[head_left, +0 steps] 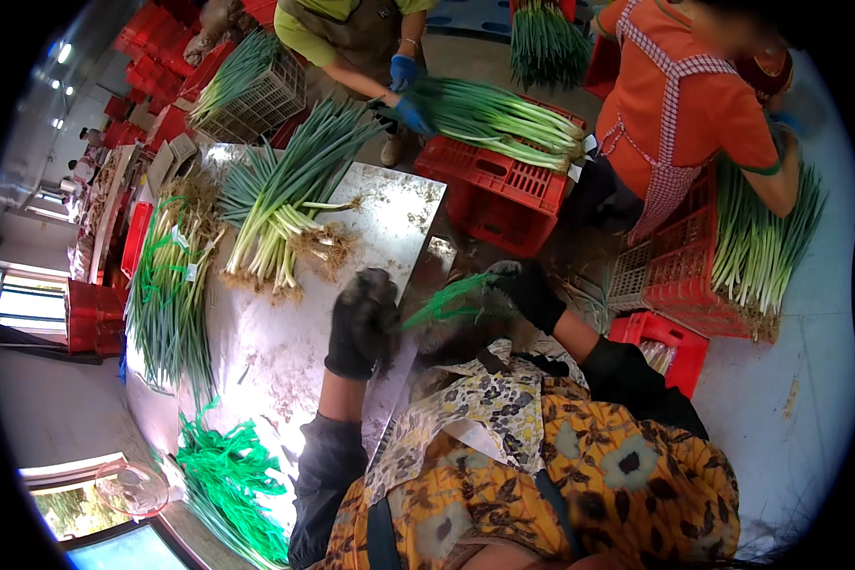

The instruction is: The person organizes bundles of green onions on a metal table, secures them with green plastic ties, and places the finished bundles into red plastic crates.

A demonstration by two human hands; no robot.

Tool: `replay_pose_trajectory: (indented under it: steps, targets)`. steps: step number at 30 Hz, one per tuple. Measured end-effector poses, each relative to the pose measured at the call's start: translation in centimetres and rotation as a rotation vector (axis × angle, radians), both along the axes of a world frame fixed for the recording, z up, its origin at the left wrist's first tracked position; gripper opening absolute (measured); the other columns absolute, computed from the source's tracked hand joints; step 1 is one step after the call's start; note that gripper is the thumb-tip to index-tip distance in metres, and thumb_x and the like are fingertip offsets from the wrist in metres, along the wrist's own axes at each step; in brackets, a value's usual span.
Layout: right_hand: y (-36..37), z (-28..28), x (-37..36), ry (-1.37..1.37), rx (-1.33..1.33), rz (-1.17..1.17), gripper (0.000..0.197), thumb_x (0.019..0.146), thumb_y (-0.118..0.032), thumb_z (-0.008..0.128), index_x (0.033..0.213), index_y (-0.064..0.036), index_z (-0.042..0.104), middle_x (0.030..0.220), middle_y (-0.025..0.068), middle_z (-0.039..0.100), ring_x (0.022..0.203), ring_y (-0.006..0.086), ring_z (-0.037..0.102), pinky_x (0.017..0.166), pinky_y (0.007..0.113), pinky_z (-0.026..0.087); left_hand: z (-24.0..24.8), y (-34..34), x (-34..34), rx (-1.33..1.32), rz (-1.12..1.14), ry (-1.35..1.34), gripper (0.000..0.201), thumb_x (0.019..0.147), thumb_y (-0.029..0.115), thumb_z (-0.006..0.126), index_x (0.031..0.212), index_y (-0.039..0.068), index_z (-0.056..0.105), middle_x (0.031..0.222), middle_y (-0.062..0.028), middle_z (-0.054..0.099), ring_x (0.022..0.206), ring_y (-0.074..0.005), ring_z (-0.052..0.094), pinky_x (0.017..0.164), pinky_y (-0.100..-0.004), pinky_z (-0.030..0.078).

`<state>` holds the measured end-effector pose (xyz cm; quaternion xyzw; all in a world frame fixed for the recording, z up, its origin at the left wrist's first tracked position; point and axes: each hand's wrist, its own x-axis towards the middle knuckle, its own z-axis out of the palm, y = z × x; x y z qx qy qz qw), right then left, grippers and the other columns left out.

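My left hand (363,318), in a dark glove, is closed by the edge of the metal table. My right hand (529,294), gloved too, is closed off to the right of it. Thin green plastic strips (445,302) stretch between the two hands, one end in each. On the table beyond my left hand lies a loose pile of green onions (280,214), roots toward me. Tied bunches of green onions (169,304) rest along the table's left side. A heap of green plastic strips (226,465) sits at the near left.
The metal table (290,337) carries scattered soil. A person in blue gloves (404,76) handles green onions over a red crate (489,176). Another person in an orange shirt (674,104) stands at the right beside stacked crates (679,237) of green onions. A red crate (670,347) is near my right arm.
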<state>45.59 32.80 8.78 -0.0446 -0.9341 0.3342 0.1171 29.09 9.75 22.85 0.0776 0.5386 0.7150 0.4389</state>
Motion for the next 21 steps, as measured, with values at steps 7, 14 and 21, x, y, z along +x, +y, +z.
replay_pose_trajectory:
  steps: [7,14,21]
  targets:
    - [-1.1,10.3,0.4,0.566,-0.312,0.282,0.016,0.081,-0.006,0.061,0.096,-0.0005,0.064,0.092,0.0126,0.065,0.080,0.0244,0.065,0.070,0.035,0.052,-2.7,-1.1,0.3,-0.386,-0.284,0.570,0.015,0.089,0.008,0.053,0.101,0.004,0.060,0.076,0.0024,0.058,0.053,-0.0057,0.044,0.049,-0.0196,0.037]
    - [-3.8,5.3,-0.3,-0.054,-0.762,0.192,0.012,0.080,-0.004,0.064,0.092,-0.0010,0.065,0.090,0.0106,0.066,0.071,0.0209,0.065,0.063,0.034,0.052,-1.0,-1.1,-1.5,0.186,-0.077,-0.457,0.022,0.097,0.018,0.039,0.110,0.006,0.051,0.063,0.0037,0.046,0.044,-0.0080,0.038,0.040,-0.0227,0.031]
    - [-3.2,6.2,-1.1,0.414,-0.208,0.002,0.016,0.077,-0.012,0.063,0.091,-0.0031,0.066,0.084,0.0121,0.066,0.070,0.0234,0.065,0.062,0.033,0.051,-1.8,-2.4,1.2,-0.514,-0.473,0.854,0.028,0.084,0.008,0.061,0.112,0.002,0.060,0.072,0.0022,0.056,0.059,-0.0050,0.048,0.053,-0.0214,0.039]
